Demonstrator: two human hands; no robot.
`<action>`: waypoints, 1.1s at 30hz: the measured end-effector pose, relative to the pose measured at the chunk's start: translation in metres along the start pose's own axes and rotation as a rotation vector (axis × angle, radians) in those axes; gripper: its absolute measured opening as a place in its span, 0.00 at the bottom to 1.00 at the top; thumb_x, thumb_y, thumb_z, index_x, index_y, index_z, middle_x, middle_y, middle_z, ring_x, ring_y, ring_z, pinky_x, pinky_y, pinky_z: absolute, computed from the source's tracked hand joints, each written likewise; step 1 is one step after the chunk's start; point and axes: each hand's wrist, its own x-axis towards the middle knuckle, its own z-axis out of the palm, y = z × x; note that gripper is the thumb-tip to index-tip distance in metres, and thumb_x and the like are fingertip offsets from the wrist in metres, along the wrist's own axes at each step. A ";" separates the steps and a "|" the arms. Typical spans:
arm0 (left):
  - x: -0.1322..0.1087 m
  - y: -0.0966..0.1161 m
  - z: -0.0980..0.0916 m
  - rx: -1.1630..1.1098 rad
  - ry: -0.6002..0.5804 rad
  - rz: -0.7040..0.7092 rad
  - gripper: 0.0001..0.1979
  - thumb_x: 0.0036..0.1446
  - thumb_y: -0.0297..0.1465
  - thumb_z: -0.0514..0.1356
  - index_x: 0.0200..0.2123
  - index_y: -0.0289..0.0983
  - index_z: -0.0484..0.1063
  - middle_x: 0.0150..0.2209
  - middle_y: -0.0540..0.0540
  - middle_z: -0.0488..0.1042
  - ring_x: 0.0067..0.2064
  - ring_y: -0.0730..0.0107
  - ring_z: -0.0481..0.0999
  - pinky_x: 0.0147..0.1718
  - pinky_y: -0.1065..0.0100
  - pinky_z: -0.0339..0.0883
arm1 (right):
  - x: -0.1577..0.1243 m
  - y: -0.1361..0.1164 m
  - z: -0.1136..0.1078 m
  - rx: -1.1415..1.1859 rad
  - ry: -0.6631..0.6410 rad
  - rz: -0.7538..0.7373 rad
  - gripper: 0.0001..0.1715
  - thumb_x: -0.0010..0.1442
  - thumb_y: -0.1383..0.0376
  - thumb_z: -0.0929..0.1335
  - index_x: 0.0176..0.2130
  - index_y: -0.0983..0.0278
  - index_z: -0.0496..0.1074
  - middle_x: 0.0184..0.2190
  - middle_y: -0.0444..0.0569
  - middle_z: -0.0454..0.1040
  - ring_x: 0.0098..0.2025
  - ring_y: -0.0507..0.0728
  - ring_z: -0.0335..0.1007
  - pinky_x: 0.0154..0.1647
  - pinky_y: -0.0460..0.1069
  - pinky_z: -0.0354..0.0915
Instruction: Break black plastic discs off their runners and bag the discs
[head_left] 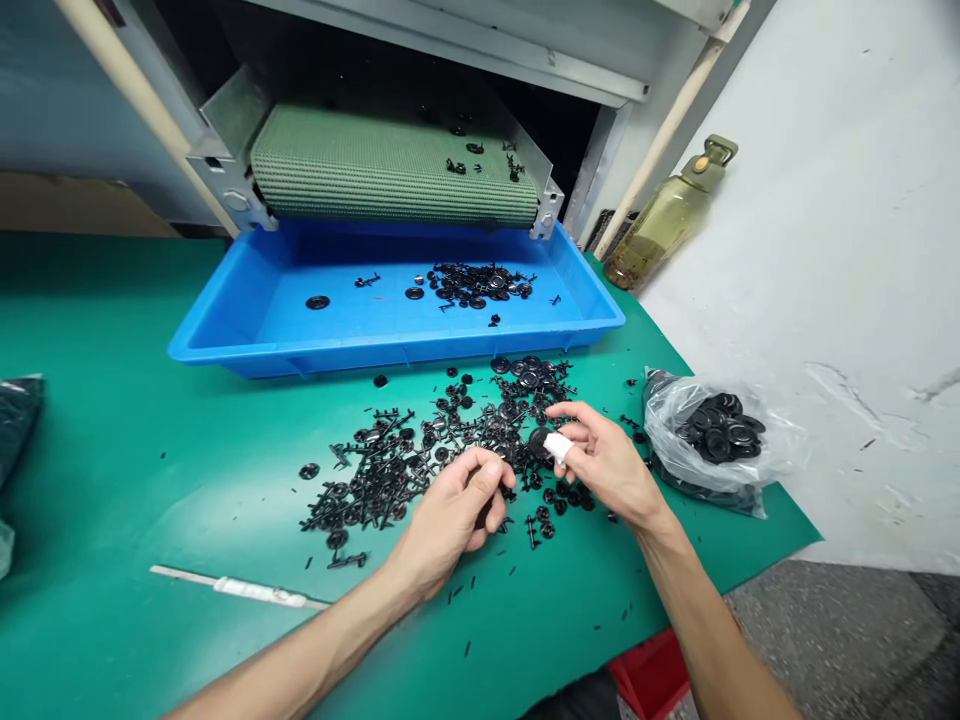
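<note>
A spread-out heap of small black plastic parts (382, 470), round discs and branched sprue pieces among them, lies on the green table in front of me. My right hand (600, 462) pinches a black plastic disc (538, 442) above the heap's right side, and white tape wraps its thumb. Just left of it, my left hand (461, 495) is closed, thumb pressed against the curled fingers. Something dark shows inside that hand, but I cannot make out what it is.
Behind the heap, a blue tray (337, 357) containing more black parts sits below a green conveyor belt (360, 165). A plastic bag (776, 440) of black discs lies right, near a bottle (667, 225) by the wall. A white-wrapped stick (259, 592) lies front left.
</note>
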 end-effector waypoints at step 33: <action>-0.003 -0.017 0.010 -0.247 0.172 0.061 0.25 0.52 0.48 0.64 0.44 0.38 0.63 0.22 0.55 0.70 0.15 0.83 0.57 0.12 0.81 0.44 | -0.005 -0.033 0.036 0.109 -0.259 -0.067 0.14 0.59 0.71 0.60 0.37 0.65 0.74 0.24 0.41 0.70 0.25 0.49 0.58 0.25 0.44 0.53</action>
